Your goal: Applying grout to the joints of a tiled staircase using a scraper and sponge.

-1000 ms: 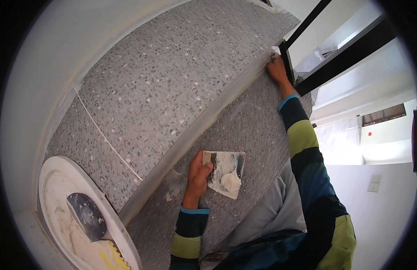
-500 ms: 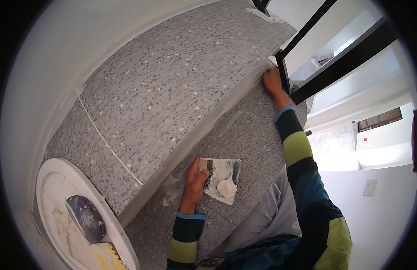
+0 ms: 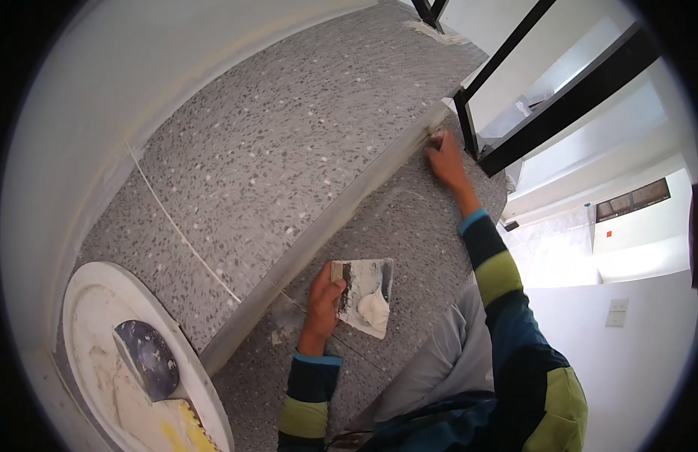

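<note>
My left hand (image 3: 319,305) is wrapped round the edge of a wide, flat filling knife (image 3: 355,285), its blade turned up and smeared with white residue. A lump of white putty (image 3: 374,310) sits on that blade. Farther off, my right hand (image 3: 446,162) is closed, with its fingertips against the front face of the stair step (image 3: 349,197), close to the foot of the black railing. Whatever those fingers hold is too small and hidden to name.
At the lower left, a round white tub lid (image 3: 102,273) carries a dark, curved scraper (image 3: 148,360) and a yellow toothed spreader (image 3: 184,429). Black railing posts (image 3: 571,94) stand at the right. A white wall (image 3: 85,135) borders the speckled steps on the left.
My right hand has come toward me along the step's front face, away from the railing foot. The left hand and its knife have shifted only slightly in the picture.
</note>
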`<control>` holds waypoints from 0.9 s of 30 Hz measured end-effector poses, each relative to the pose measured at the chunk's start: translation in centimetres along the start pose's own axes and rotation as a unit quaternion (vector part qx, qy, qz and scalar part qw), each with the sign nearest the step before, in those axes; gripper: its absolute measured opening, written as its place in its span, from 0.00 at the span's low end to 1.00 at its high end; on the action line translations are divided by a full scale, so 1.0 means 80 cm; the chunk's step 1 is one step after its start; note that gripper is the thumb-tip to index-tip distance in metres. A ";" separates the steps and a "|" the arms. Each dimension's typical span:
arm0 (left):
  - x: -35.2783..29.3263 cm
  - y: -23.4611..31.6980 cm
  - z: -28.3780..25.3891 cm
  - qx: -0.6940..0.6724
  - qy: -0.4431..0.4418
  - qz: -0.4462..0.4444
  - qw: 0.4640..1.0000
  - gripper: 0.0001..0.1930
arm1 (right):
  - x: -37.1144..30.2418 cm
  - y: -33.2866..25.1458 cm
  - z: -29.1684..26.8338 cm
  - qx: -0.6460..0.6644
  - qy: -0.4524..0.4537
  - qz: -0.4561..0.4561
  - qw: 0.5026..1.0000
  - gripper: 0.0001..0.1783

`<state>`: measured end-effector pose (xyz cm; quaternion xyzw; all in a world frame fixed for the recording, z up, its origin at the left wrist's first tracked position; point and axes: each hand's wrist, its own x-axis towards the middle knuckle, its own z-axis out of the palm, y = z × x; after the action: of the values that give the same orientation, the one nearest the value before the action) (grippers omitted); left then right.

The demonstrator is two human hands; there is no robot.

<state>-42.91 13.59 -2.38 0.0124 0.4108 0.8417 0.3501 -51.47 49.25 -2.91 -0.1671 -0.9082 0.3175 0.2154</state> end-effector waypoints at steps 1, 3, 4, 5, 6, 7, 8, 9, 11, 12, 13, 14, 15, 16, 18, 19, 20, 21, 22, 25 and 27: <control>-0.001 0.002 0.001 0.001 -0.004 0.002 1.000 0.17 | -0.024 -0.014 -0.007 0.045 0.010 -0.026 0.999 0.23; -0.007 0.004 -0.006 -0.087 -0.066 -0.047 0.993 0.20 | -0.087 -0.063 -0.021 0.136 -0.032 -0.071 0.988 0.32; -0.010 0.005 -0.005 -0.086 -0.066 -0.044 0.993 0.20 | -0.123 -0.105 -0.041 0.173 -0.079 -0.089 0.978 0.36; -0.014 0.005 -0.001 -0.106 -0.065 -0.049 0.991 0.20 | -0.157 -0.139 -0.057 0.201 -0.111 -0.123 0.965 0.40; 0.001 -0.010 0.002 -0.131 -0.066 -0.074 0.986 0.20 | -0.188 -0.143 -0.063 0.221 -0.142 -0.137 0.955 0.43; -0.002 -0.014 0.003 -0.129 -0.062 -0.077 0.987 0.20 | -0.222 -0.155 -0.060 0.237 -0.170 -0.157 0.944 0.44; -0.004 -0.013 0.008 -0.141 -0.068 -0.071 0.985 0.20 | -0.243 -0.168 -0.061 0.251 -0.194 -0.179 0.931 0.45; -0.007 -0.013 0.011 -0.153 -0.071 -0.067 0.983 0.20 | -0.250 -0.178 -0.064 0.253 -0.192 -0.177 0.932 0.45; -0.010 -0.013 0.013 -0.140 -0.064 -0.065 0.986 0.20 | -0.259 -0.194 -0.071 0.031 -0.224 -0.356 0.907 0.45; -0.011 -0.015 0.012 -0.129 -0.057 -0.062 0.988 0.20 | -0.261 -0.191 -0.074 0.036 -0.226 -0.352 0.908 0.45; -0.011 -0.016 0.011 -0.128 -0.046 -0.062 0.989 0.20 | -0.257 -0.186 -0.078 -0.011 -0.233 -0.371 0.899 0.47; -0.005 -0.019 0.012 -0.119 -0.046 -0.060 0.990 0.20 | -0.255 -0.177 -0.084 -0.060 -0.240 -0.386 0.889 0.50; -0.001 -0.022 0.012 -0.111 -0.044 -0.058 0.991 0.20 | -0.254 -0.169 -0.092 -0.054 -0.246 -0.382 0.889 0.50; 0.000 -0.016 0.014 -0.110 -0.033 -0.060 0.992 0.20 | -0.250 -0.166 -0.102 -0.062 -0.234 -0.388 0.889 0.48; 0.003 -0.014 0.010 -0.127 -0.049 -0.052 0.989 0.20 | -0.248 -0.165 -0.107 -0.063 -0.231 -0.389 0.890 0.46; 0.004 -0.013 0.009 -0.127 -0.042 -0.052 0.990 0.20 | -0.242 -0.171 -0.109 -0.009 -0.212 -0.356 0.910 0.40; 0.005 -0.012 0.009 -0.099 -0.035 -0.053 0.993 0.19 | -0.238 -0.174 -0.108 0.044 -0.191 -0.320 0.927 0.34; 0.003 -0.011 0.008 -0.071 -0.028 -0.053 0.996 0.19 | -0.236 -0.174 -0.105 0.049 -0.195 -0.320 0.926 0.34; 0.003 -0.013 0.007 -0.072 -0.026 -0.055 0.996 0.19 | -0.234 -0.172 -0.103 0.053 -0.210 -0.310 0.926 0.31; 0.000 -0.014 0.007 -0.047 -0.056 -0.037 0.997 0.20 | -0.230 -0.172 -0.099 0.064 -0.233 -0.308 0.920 0.26; -0.002 -0.013 0.009 -0.044 -0.054 -0.040 0.997 0.15 | -0.230 -0.171 -0.097 0.072 -0.242 -0.316 0.915 0.24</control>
<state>-41.99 14.45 -2.56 0.0260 0.3538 0.8424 0.4057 -34.21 34.90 6.18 0.2264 -0.9129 0.3277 0.0893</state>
